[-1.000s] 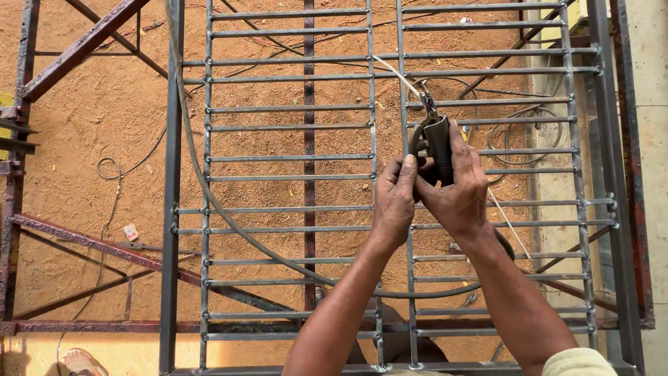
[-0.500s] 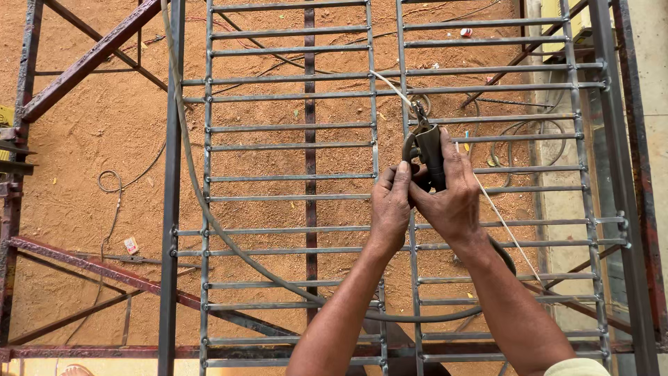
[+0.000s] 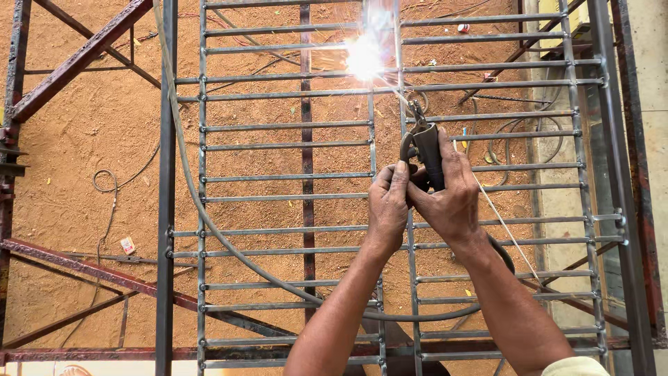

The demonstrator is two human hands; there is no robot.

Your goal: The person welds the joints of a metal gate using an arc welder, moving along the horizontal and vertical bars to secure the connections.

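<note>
Both your forearms reach up from the bottom edge, wrists close together over the grille. Your right hand (image 3: 452,202) is clenched around the dark welding electrode holder (image 3: 426,150), which stands upright just right of the middle upright bar. Your left hand (image 3: 388,205) presses against it, fingers curled on the holder's lower grip. The cable (image 3: 229,240) loops away to the left beneath the metal grille (image 3: 278,177). Beyond, a bright arc (image 3: 364,58) now burns at an upper crossbar; half a second ago there was none.
</note>
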